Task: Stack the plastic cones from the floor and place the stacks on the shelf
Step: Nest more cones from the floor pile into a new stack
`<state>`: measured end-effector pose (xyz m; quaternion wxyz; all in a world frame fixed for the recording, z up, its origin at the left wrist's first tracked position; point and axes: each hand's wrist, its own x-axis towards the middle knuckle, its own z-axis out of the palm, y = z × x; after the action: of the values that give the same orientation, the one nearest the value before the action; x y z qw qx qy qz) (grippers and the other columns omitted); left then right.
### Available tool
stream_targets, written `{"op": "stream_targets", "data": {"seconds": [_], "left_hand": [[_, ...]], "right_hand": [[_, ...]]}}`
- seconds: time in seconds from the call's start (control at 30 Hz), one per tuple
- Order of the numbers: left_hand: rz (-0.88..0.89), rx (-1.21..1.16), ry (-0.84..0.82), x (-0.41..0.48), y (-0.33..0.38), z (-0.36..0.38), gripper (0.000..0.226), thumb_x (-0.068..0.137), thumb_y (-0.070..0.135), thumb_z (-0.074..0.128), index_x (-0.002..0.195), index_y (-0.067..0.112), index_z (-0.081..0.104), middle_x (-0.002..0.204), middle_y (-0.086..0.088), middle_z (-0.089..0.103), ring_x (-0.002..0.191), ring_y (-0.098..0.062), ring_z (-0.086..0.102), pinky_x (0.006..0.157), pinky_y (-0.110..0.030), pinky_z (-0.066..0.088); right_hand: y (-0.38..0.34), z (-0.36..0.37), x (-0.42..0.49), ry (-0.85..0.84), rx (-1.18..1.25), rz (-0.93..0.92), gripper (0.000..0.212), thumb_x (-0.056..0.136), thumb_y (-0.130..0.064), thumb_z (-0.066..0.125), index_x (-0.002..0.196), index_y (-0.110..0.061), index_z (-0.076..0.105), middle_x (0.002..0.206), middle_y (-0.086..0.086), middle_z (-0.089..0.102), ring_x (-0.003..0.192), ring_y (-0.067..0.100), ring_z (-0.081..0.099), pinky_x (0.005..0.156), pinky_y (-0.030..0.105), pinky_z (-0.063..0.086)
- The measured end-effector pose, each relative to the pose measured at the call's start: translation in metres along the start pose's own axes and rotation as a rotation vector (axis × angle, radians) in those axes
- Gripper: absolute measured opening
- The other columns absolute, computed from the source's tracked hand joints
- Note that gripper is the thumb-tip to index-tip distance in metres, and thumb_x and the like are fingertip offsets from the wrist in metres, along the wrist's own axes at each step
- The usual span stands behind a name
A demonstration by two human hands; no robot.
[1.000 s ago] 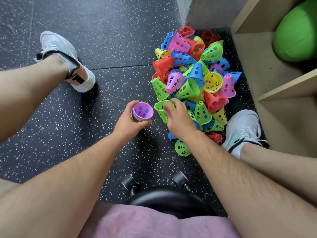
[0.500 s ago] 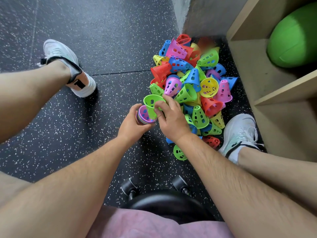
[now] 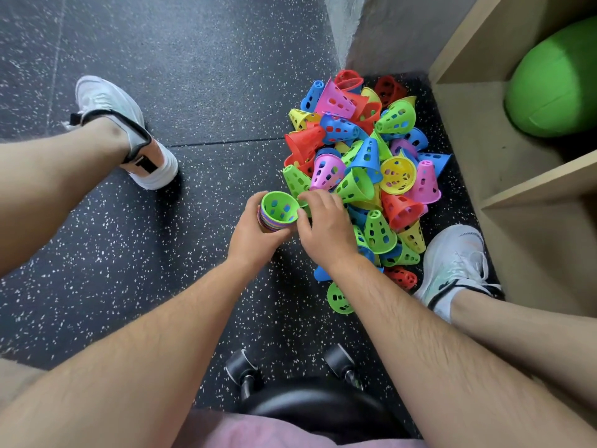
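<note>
Plastic cones (image 3: 365, 176) are mostly unsorted: a big loose heap, tips pointing every way, on the floor (image 3: 161, 286) in the corner btw the wall and the shelf (image 3: 533, 185), just ahead of your right shoe (image 3: 455, 263).

Done so far: one short stack (image 3: 274, 223), mouth up, held just left of the heap's near edge. Your left hand (image 3: 255, 236) is wrapped round its lower part. A green cone (image 3: 280, 207) sits innermost on top, with purple and orange rims showing under it. Your right hand (image 3: 326, 231) has thumb and forefinger curled onto the right side of that green rim, pinching it. Prob. you're seating it home.

Left to do, as far as I can judge: nearly everything. The heap needs stacking, and no stack shows on the shelf yet.

Materials etc.:
- Cones: thin glossy moulded plastic, tapered w/ blunt cut-off tips and oblong holes in the walls; red, blue, pink, purple, yellow, green. Likely light and slick, so they nest easily.
- Floor: black rubber w/ white flecks, one seam across.
- Shelf: pale wood-look board w/ square edges, and a matte green ball (image 3: 555, 82) in the upper bay.
- Under you: a black stool seat (image 3: 310, 405) on castors.
</note>
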<state>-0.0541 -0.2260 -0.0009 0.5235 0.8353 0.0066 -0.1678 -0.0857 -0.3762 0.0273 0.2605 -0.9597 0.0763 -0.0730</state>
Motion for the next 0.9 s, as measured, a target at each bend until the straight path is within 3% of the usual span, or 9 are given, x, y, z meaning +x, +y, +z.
{"op": "stream_targets", "data": {"seconds": [0.07,0.13,0.23,0.37,0.43,0.53,0.6,0.7,0.9], "left_hand": [[0.004,-0.016,0.015,0.005,0.001,-0.001,0.070,0.075,0.021,0.090,0.131,0.038,0.050,0.110,0.021,0.068,0.091,0.014,0.064,0.081,-0.007,0.045],[0.004,-0.030,0.013,0.008,-0.001,-0.002,0.072,0.076,0.020,0.090,0.133,0.036,0.050,0.113,0.020,0.067,0.093,0.011,0.064,0.082,-0.007,0.045],[-0.013,-0.007,0.001,0.009,-0.008,-0.004,0.074,0.075,0.025,0.090,0.133,0.042,0.048,0.116,0.023,0.066,0.102,0.002,0.065,0.087,-0.015,0.046],[-0.043,-0.017,0.001,0.008,-0.017,-0.008,0.073,0.076,0.023,0.091,0.126,0.050,0.044,0.108,0.031,0.064,0.095,0.016,0.062,0.081,-0.004,0.042],[-0.038,-0.023,0.001,0.010,-0.018,-0.009,0.072,0.076,0.024,0.091,0.122,0.053,0.044,0.105,0.034,0.065,0.095,0.016,0.062,0.084,-0.006,0.043],[-0.029,-0.017,-0.007,0.010,-0.020,-0.008,0.073,0.075,0.025,0.091,0.121,0.056,0.044,0.107,0.038,0.063,0.104,0.004,0.066,0.092,-0.018,0.048],[-0.016,-0.018,-0.012,0.009,-0.019,-0.008,0.073,0.076,0.024,0.091,0.125,0.052,0.044,0.110,0.034,0.063,0.106,0.003,0.065,0.092,-0.016,0.047],[-0.009,-0.028,-0.025,0.007,-0.017,-0.009,0.071,0.077,0.022,0.090,0.125,0.049,0.045,0.111,0.030,0.064,0.101,0.011,0.063,0.084,-0.007,0.043],[-0.036,-0.054,-0.010,0.005,-0.017,-0.011,0.071,0.078,0.023,0.090,0.127,0.048,0.046,0.109,0.029,0.066,0.098,0.009,0.065,0.086,-0.011,0.046]], "right_hand": [[-0.004,0.001,0.017,0.030,-0.121,-0.063,0.033,0.086,-0.018,0.060,0.119,-0.016,0.063,0.115,0.003,0.063,0.110,0.030,0.052,0.095,0.047,0.045],[-0.006,0.000,0.037,-0.041,-0.236,-0.087,0.048,0.083,-0.016,0.062,0.131,-0.021,0.057,0.129,0.002,0.057,0.127,0.030,0.045,0.108,0.048,0.036],[-0.002,-0.002,0.059,-0.268,-0.440,-0.066,0.075,0.086,-0.024,0.062,0.154,-0.021,0.029,0.153,0.002,0.038,0.151,0.030,0.015,0.123,0.048,0.009],[0.004,0.000,0.066,-0.384,-0.608,-0.058,0.095,0.087,-0.044,0.068,0.159,-0.016,0.013,0.153,0.002,0.038,0.155,0.029,0.002,0.124,0.050,-0.002],[0.005,0.005,0.063,-0.364,-0.648,-0.065,0.090,0.088,-0.048,0.068,0.156,-0.015,0.019,0.148,0.001,0.045,0.155,0.028,0.005,0.122,0.050,-0.003],[0.007,0.010,0.060,-0.314,-0.647,-0.085,0.062,0.091,-0.043,0.065,0.141,-0.018,0.039,0.136,0.001,0.054,0.153,0.026,0.014,0.122,0.049,-0.003],[0.008,0.012,0.058,-0.296,-0.631,-0.095,0.046,0.092,-0.038,0.064,0.130,-0.020,0.047,0.131,0.000,0.057,0.151,0.026,0.019,0.123,0.049,-0.001],[0.010,0.013,0.056,-0.277,-0.587,-0.111,0.046,0.090,-0.042,0.066,0.128,-0.020,0.051,0.128,0.002,0.059,0.148,0.028,0.026,0.123,0.049,0.002],[0.015,0.003,0.045,-0.019,-0.243,-0.121,0.052,0.088,-0.043,0.069,0.135,-0.024,0.058,0.115,0.003,0.060,0.130,0.032,0.044,0.120,0.049,0.016]]}}
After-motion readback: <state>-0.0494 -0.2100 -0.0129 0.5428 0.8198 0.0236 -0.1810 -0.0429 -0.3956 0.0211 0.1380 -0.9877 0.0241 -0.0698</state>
